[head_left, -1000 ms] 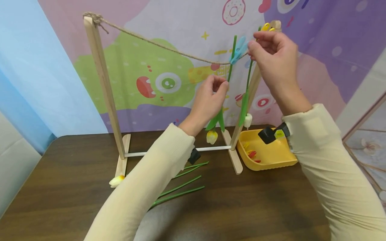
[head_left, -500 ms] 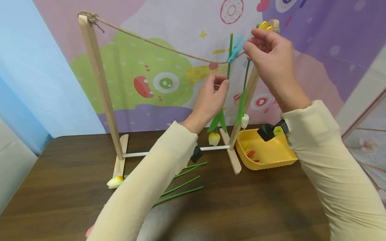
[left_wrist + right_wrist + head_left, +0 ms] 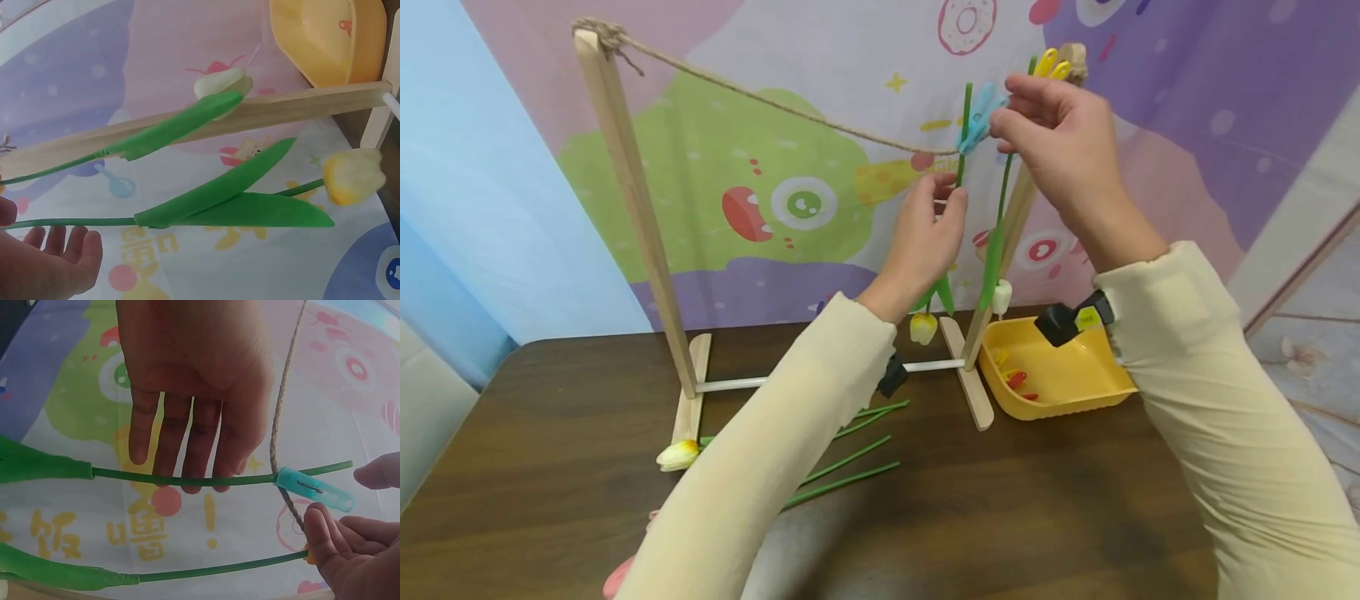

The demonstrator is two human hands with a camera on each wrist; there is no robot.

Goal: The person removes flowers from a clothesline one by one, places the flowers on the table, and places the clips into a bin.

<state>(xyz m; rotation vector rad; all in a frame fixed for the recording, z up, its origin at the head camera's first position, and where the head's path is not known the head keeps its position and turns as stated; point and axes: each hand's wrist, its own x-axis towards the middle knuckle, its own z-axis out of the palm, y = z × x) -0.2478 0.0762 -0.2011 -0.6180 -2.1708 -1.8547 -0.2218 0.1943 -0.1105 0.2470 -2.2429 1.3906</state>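
A light-blue clothespin [image 3: 976,125] clips a green stem to the sagging rope [image 3: 790,108]. That stem belongs to a yellow-white artificial tulip [image 3: 922,328], which hangs head down. My left hand [image 3: 922,237] is beside this stem below the rope; in the right wrist view its straight fingers reach the stem [image 3: 150,479]. At the clothespin's free end is my right hand [image 3: 1067,137], its thumb and fingers parted around it without pinching. A white tulip [image 3: 1002,297] hangs further right, near a yellow clothespin [image 3: 1047,67] partly hidden by my right hand.
The rope spans two wooden posts [image 3: 638,208] joined by a white bar [image 3: 730,384]. A yellow bin [image 3: 1060,375] with red and yellow clothespins stands right. Several green stems [image 3: 850,483] and a yellow-white tulip head [image 3: 678,455] lie on the table. Something pink [image 3: 619,577] shows by my left sleeve.
The head view has shifted slightly, moving the scene left. My left hand has come a little closer to the hanging stem. My right hand has stayed by the blue clothespin.
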